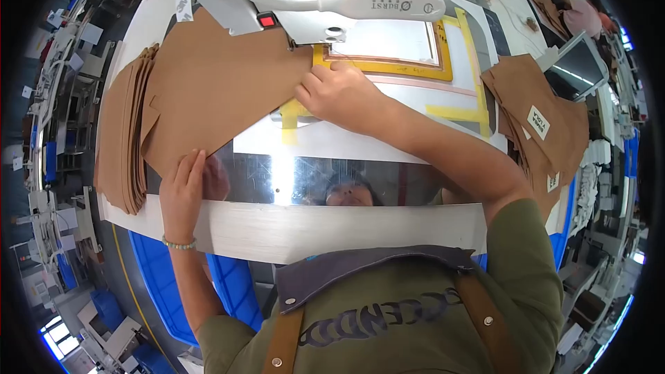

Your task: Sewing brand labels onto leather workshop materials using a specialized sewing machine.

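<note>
A large brown fabric piece [222,76] lies slantwise at the left of the sewing machine [298,10]. My right hand [339,97] has its fingers curled in a pinch on the piece's right corner, just in front of the machine head. At the piece's near edge, my left hand [183,183] grips the fabric, its fingers on top and its thumb hidden. Beside the right hand sits a yellow-rimmed template frame [388,68] with a clear window, partly covered by the machine arm.
Folded brown fabric pieces [121,138] are stacked at the left. More brown pieces [537,114] with white labels lie at the right, near a tilted screen [576,69]. Yellow tape [457,112] borders the white work sheet. Blue bins [163,284] stand below the table edge.
</note>
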A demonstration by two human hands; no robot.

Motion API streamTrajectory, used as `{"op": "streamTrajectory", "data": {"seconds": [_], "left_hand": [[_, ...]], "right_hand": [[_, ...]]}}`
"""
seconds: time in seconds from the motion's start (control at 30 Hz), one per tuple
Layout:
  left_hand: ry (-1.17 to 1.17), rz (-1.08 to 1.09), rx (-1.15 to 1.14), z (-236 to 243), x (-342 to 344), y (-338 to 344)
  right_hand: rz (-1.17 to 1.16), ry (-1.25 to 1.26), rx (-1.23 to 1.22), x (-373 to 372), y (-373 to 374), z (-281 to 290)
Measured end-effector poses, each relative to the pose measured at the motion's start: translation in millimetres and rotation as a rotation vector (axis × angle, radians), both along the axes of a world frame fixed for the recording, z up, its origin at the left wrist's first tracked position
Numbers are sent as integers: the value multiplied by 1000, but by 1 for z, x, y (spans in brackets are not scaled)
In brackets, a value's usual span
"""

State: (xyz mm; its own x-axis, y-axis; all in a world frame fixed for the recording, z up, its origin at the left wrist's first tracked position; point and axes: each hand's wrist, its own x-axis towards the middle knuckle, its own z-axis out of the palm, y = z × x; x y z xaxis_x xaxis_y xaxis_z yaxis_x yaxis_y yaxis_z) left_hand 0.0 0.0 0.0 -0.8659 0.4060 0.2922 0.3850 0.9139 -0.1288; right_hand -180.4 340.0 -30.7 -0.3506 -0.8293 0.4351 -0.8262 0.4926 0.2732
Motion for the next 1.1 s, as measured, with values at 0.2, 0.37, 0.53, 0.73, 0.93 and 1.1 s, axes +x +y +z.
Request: {"op": "streamTrajectory", "data": {"seconds": [0.2, 0.37, 0.53, 0.73, 0.93, 1.1], "left_hand": [[54, 297, -66, -27, 4, -30], [153, 49, -75, -31, -46, -4], [159, -225, -122, -29, -123, 71], [204, -286, -214, -41, -176, 132], [178, -149, -228, -41, -178, 123], [144, -102, -125, -30, -153, 129]], "right_hand": [[60, 15, -29, 7, 24, 3], [-27, -50, -33, 15, 83, 28], [-281, -84, 83, 24, 170, 29], [-519, -17, -6, 11, 239, 25], [-511, 10, -64, 25, 232, 4], [-572, -151, -100, 39, 234, 7]]}}
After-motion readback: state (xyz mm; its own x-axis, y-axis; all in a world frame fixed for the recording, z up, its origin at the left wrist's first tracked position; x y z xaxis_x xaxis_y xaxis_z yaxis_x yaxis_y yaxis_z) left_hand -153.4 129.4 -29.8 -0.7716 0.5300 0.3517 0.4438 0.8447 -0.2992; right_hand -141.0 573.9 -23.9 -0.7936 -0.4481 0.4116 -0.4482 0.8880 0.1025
